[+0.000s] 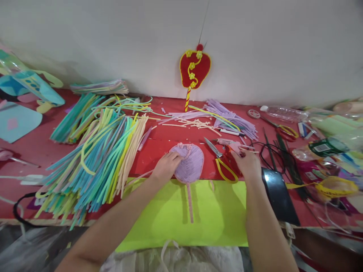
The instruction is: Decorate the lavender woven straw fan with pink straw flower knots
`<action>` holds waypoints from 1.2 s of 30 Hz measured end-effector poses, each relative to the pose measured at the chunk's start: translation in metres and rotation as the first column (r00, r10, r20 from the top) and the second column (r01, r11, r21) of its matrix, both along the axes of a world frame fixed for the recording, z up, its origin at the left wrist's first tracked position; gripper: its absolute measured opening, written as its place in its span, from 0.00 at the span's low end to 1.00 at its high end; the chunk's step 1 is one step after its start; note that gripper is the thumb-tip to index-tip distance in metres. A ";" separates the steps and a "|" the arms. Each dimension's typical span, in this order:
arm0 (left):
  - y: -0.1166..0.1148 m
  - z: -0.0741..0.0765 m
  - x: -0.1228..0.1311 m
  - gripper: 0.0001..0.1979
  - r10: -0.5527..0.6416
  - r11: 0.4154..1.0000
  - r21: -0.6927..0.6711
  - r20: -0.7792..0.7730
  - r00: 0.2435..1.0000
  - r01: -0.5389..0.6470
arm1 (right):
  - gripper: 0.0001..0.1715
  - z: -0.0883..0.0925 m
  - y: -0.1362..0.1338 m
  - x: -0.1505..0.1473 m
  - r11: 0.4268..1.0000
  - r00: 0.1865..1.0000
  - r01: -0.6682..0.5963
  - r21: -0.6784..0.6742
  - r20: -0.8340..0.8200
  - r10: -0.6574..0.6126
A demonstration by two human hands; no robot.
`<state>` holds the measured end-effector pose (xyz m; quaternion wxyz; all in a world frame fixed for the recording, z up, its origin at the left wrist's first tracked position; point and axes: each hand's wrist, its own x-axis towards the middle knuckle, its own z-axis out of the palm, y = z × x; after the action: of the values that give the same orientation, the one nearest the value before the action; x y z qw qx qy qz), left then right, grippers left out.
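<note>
Fingers point(175, 158) of my left hand point(166, 167) lie flat on the lilac fan point(193, 162), handle running down-frame; right hand point(247, 163) sits by scissors point(224, 168), grip unclear.

two hands point(167, 166) point(247, 163), two scissors point(216, 151) point(280, 127), one phone point(279, 196)

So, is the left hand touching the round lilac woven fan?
Touching. The head view shows the left hand lying on the left edge of the round lilac woven fan, with no gap between them.

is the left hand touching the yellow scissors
No, the left hand rests on the purple fan; the scissors lie beside the right hand.
</note>
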<state>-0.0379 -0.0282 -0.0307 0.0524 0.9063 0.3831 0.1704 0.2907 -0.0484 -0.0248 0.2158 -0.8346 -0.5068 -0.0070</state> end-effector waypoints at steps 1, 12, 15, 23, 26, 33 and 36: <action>0.000 0.000 0.000 0.14 -0.001 1.000 0.001 0.000 1.000 0.001 | 0.26 -0.002 0.002 0.001 1.000 1.000 0.008 -0.004 -0.006 -0.008; -0.001 0.002 0.001 0.14 -0.001 1.000 0.005 0.048 0.999 0.001 | 0.21 -0.016 0.019 0.012 0.979 1.000 -0.013 0.204 0.017 0.010; -0.001 0.001 0.000 0.14 -0.001 1.000 0.004 0.039 0.999 0.001 | 0.20 -0.017 0.026 0.017 0.972 1.000 -0.007 0.237 0.019 0.003; 0.000 0.001 0.000 0.13 0.004 1.000 0.008 0.040 0.999 -0.004 | 0.19 -0.027 0.032 0.020 0.991 0.998 -0.004 0.135 0.065 -0.005; 0.000 0.002 0.001 0.13 0.012 1.000 -0.005 0.049 0.999 -0.012 | 0.19 -0.021 0.028 0.018 0.998 0.995 0.014 0.066 0.099 -0.021; 0.001 0.003 0.002 0.14 0.007 1.000 -0.023 0.052 0.999 -0.006 | 0.18 0.019 0.017 -0.026 0.955 0.994 -0.106 0.276 0.043 0.098; 0.000 0.005 0.001 0.13 0.006 1.000 -0.024 0.057 0.998 -0.005 | 0.15 0.031 0.013 -0.068 0.888 0.899 -0.393 0.238 -0.102 0.425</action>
<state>-0.0365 -0.0279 -0.0260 0.0735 0.8993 0.3860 0.1920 0.2223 -0.0354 0.0067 0.3378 -0.6790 -0.6501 0.0483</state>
